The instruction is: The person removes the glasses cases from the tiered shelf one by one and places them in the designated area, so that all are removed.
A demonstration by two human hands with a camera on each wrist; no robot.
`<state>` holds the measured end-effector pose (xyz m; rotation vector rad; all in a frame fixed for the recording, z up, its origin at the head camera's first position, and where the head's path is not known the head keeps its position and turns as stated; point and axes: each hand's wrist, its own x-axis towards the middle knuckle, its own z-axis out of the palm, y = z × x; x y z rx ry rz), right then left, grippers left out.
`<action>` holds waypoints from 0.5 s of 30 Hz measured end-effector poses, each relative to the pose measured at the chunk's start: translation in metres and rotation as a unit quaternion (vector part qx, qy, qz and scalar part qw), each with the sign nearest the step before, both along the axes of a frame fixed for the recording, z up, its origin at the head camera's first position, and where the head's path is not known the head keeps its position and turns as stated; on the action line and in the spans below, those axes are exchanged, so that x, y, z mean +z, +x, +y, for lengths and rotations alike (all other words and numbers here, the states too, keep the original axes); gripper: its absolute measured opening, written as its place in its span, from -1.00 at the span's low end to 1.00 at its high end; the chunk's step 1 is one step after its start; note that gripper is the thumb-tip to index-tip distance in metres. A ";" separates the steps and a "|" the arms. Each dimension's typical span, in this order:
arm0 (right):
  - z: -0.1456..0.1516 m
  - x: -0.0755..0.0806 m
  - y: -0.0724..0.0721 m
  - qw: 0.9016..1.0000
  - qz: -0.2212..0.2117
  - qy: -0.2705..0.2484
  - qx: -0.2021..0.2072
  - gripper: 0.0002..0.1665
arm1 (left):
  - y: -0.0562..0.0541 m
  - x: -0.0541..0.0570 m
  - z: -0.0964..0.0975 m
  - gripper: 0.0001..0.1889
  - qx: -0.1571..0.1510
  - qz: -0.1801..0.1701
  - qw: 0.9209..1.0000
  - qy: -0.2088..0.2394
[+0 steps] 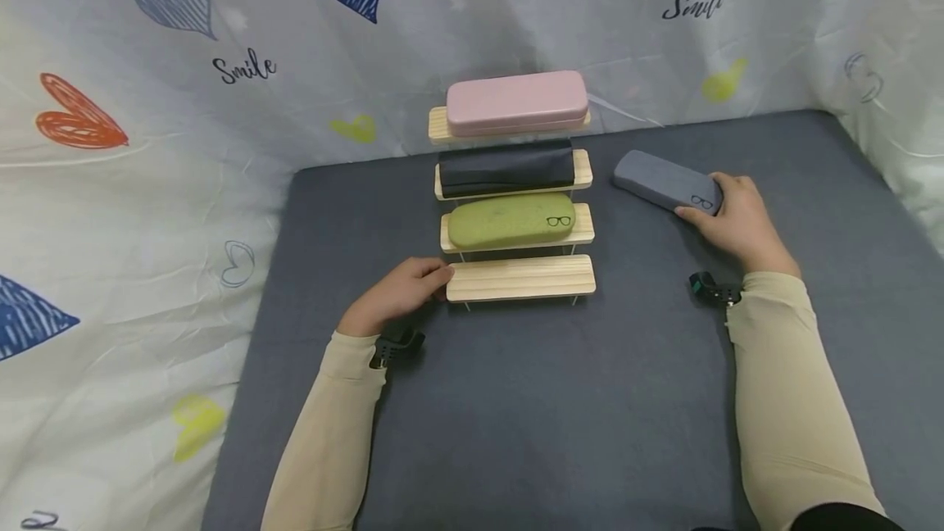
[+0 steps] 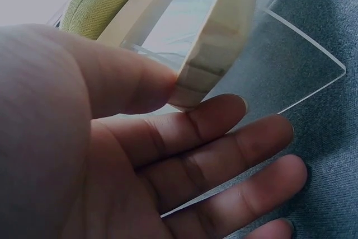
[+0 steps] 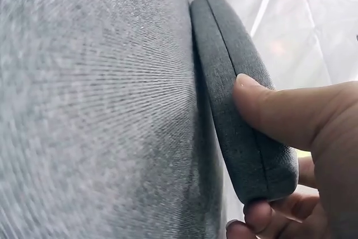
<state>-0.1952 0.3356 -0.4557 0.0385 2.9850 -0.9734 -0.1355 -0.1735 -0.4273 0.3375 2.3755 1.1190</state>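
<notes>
In the head view my right hand (image 1: 745,222) grips the near end of a grey-blue glasses case (image 1: 660,179), right of a tiered display stand. The right wrist view shows my thumb on the side of this case (image 3: 240,99), its near end tilted slightly off the cloth. With thumb and index finger my left hand (image 1: 401,289) pinches the left end of the stand's lowest wooden shelf (image 1: 520,278), which carries nothing. Up close, the left wrist view shows that shelf's end (image 2: 210,54) between them, the other fingers spread below.
Above it, a green glasses case (image 1: 509,220), a black case (image 1: 505,169) and a pink case (image 1: 516,102) lie on the higher shelves. Clear legs (image 2: 313,48) support the shelves. Grey cloth (image 1: 560,416) covers the table; a printed curtain (image 1: 280,121) hangs behind.
</notes>
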 end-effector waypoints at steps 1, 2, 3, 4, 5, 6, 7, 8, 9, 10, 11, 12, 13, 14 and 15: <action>0.000 -0.001 0.000 1.000 -0.001 0.000 0.000 0.09 | 0.000 0.000 0.000 -0.62 0.002 -0.002 1.000 0.000; 0.000 -0.002 0.000 1.000 -0.002 0.001 0.000 0.09 | 0.000 0.000 0.000 -0.62 0.003 -0.004 1.000 0.000; 0.000 -0.003 0.000 1.000 -0.003 0.002 0.000 0.09 | 0.000 0.000 0.000 -0.62 0.003 -0.004 1.000 -0.001; 0.000 -0.003 0.000 1.000 -0.004 0.002 -0.001 0.09 | 0.000 0.000 0.000 -0.61 0.004 -0.005 1.000 -0.001; 0.000 -0.003 0.000 1.000 -0.005 0.002 -0.001 0.08 | -0.001 0.000 0.000 -0.61 0.005 -0.005 1.000 -0.001; 0.000 -0.004 -0.001 1.000 -0.005 0.003 -0.002 0.08 | -0.001 0.000 -0.001 -0.61 0.007 -0.006 1.000 -0.001; 0.000 -0.004 -0.001 1.000 -0.007 0.005 -0.003 0.08 | -0.001 -0.001 -0.001 -0.61 0.007 -0.006 1.000 0.000; 0.000 -0.004 -0.001 1.000 -0.007 0.007 -0.003 0.08 | -0.001 -0.001 -0.001 -0.61 0.007 -0.006 1.000 0.000; 0.000 -0.004 -0.001 1.000 -0.009 0.008 -0.003 0.08 | -0.001 -0.002 -0.001 -0.61 0.006 -0.006 1.000 0.001; 0.000 -0.005 -0.001 1.000 -0.010 0.009 -0.002 0.08 | -0.002 -0.002 -0.002 -0.61 0.006 -0.005 1.000 0.002; 0.000 -0.005 -0.002 1.000 -0.013 0.011 -0.001 0.07 | -0.002 -0.003 -0.002 -0.61 0.005 -0.004 1.000 0.002; 0.000 -0.005 -0.002 1.000 -0.015 0.012 0.000 0.07 | -0.002 -0.003 -0.003 -0.61 0.005 -0.004 1.000 0.003; 0.001 -0.006 -0.002 1.000 -0.018 0.013 0.002 0.07 | -0.002 -0.003 -0.003 -0.61 0.004 -0.003 1.000 0.003; 0.001 -0.006 -0.002 1.000 -0.020 0.013 0.004 0.06 | -0.002 -0.004 -0.003 -0.62 0.003 -0.002 1.000 0.003; 0.001 -0.006 -0.001 1.000 -0.023 0.013 0.006 0.06 | -0.001 -0.003 -0.003 -0.62 0.002 -0.002 1.000 0.004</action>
